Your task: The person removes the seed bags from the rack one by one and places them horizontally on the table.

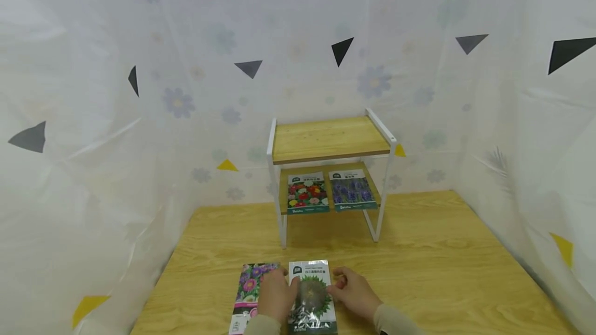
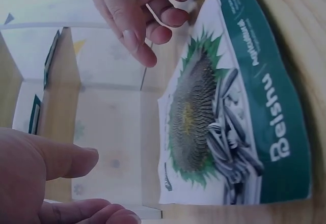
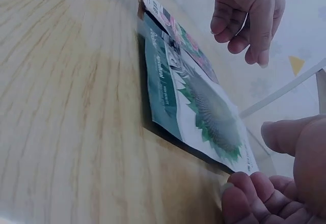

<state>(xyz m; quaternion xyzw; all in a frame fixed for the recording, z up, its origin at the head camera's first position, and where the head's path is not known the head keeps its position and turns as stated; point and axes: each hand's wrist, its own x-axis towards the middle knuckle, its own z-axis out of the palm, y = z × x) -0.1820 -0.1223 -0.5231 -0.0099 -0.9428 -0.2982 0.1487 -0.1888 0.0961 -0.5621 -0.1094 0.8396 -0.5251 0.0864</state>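
Note:
A sunflower seed packet point(image 1: 313, 301) lies flat on the wooden table between the two hands, its green band nearest the person. My left hand point(image 1: 276, 296) hovers at the packet's left side, thumb and fingers spread apart in the left wrist view, with nothing between them. Partly under that hand in the head view is a pink-and-purple flower seed packet point(image 1: 249, 286). At the right edge of the sunflower packet is my right hand point(image 1: 356, 293). Its loosely bent fingertips point(image 3: 244, 186) are by the packet's far corner, the thumb held away; whether they touch it I cannot tell.
Behind the packets stands a small two-tier wooden rack point(image 1: 330, 141) with white metal sides. Its lower shelf carries a red flower packet point(image 1: 307, 193) and a purple flower packet point(image 1: 352, 190). Pale patterned sheeting point(image 1: 298, 56) surrounds the table point(image 1: 442, 262).

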